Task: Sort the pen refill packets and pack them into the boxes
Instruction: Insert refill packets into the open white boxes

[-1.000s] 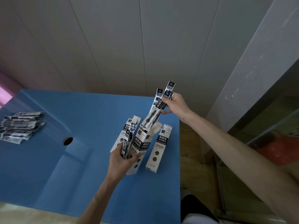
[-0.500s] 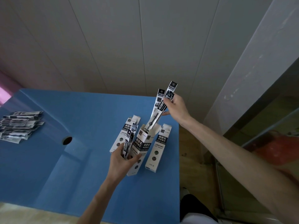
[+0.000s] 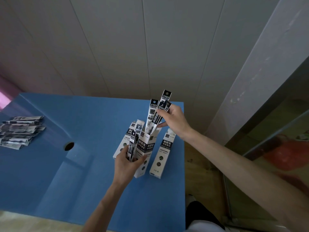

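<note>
The refill packets (image 3: 156, 114) in the right hand (image 3: 173, 122) have sunk lower since a second ago, their bottom ends now inside the open top of the middle box (image 3: 145, 148); the right hand has come down with them and pinches the bundle near its upper ends, thumb and fingers curled round it; the left hand (image 3: 127, 164) has kept its place, gripping the middle box low on its front together with a few more packets (image 3: 133, 144) held upright against it. The middle box stands tilted on the blue table (image 3: 83, 190), its flaps open; a second box (image 3: 127, 138) stands just behind and to its left, partly hidden by the left hand; a third box (image 3: 163, 153) stands just to its right, apart from both hands, near the table's right edge. A loose pile of packets (image 3: 20, 131) lies well apart at the table's left side; a round hole (image 3: 69, 146) shows in the tabletop between that pile and the boxes.
</note>
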A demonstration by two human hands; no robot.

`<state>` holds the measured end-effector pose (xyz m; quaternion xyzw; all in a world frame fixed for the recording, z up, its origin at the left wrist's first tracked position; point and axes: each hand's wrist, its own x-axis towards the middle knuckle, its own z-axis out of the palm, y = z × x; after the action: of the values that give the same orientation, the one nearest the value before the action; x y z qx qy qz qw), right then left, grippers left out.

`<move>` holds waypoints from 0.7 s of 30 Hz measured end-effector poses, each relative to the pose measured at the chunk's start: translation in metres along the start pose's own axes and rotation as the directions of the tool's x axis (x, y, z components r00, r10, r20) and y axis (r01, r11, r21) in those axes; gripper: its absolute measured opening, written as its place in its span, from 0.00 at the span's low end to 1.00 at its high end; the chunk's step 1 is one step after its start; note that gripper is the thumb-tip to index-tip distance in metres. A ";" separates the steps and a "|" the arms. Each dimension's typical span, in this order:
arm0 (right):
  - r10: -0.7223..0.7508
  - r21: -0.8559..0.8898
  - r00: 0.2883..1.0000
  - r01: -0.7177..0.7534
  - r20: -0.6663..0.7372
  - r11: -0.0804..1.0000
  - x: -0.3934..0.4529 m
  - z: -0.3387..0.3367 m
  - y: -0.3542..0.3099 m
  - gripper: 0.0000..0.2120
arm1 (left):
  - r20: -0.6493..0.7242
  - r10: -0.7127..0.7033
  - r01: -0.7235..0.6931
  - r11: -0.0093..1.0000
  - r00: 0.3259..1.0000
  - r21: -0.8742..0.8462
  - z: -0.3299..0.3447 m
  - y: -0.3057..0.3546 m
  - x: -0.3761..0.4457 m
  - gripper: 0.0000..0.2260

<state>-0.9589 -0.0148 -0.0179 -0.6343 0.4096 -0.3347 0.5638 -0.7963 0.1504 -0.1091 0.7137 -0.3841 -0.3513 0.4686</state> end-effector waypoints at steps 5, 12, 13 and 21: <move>0.180 -0.198 0.974 -0.151 0.138 0.968 0.004 0.006 0.014 0.13 | -0.029 0.043 -0.042 0.999 0.999 0.021 0.003 0.004 -0.003 0.18; -0.074 -0.316 0.995 0.050 -0.066 0.948 -0.008 0.012 0.031 0.24 | -0.060 0.006 -0.003 0.999 0.998 0.042 0.003 -0.001 -0.005 0.17; -0.110 -0.328 0.993 0.089 -0.046 0.940 -0.011 0.015 0.037 0.24 | -0.064 0.004 -0.001 0.999 0.998 0.048 0.004 0.000 -0.005 0.17; -0.135 -0.498 0.989 0.145 0.058 0.855 -0.019 0.020 0.053 0.14 | -0.125 -0.004 0.014 0.996 0.992 0.082 0.008 0.004 -0.004 0.15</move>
<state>-0.9574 0.0097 -0.0727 -0.7903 0.4292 -0.2505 0.3584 -0.8057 0.1498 -0.1074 0.7549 -0.3652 -0.2920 0.4599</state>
